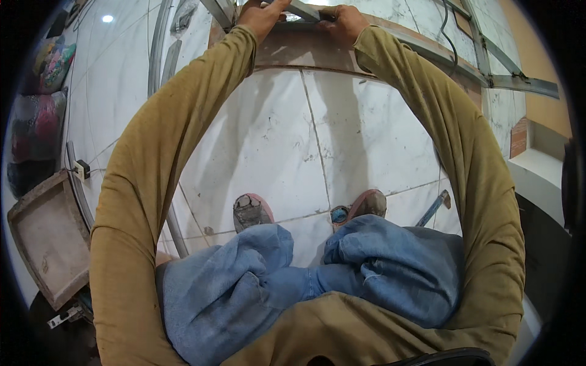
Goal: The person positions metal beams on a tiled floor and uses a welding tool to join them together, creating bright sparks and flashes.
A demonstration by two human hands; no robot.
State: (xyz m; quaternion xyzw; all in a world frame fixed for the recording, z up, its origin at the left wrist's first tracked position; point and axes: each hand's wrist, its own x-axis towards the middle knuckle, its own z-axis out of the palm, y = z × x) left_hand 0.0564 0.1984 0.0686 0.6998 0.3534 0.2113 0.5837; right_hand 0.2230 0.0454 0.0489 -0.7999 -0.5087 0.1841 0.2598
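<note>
At the top of the head view, my left hand (261,19) and my right hand (345,25) both grip a grey metal bar (296,11), fingers wrapped round it. The bar is part of or lies against a metal frame (494,80) that runs off to the right, with a dark cable (445,30) over it. Beneath my hands a brown board (293,52) rests on the white tiles (274,122). The far parts of the bar and frame run out of the picture.
Long metal strips (160,43) lie to the left, near colourful bundles (49,67), a power socket block (81,170) and a shallow wooden tray (50,238). A blue-handled tool (433,210) lies by my right leg. A tan panel and white ledge (534,165) stand at the right.
</note>
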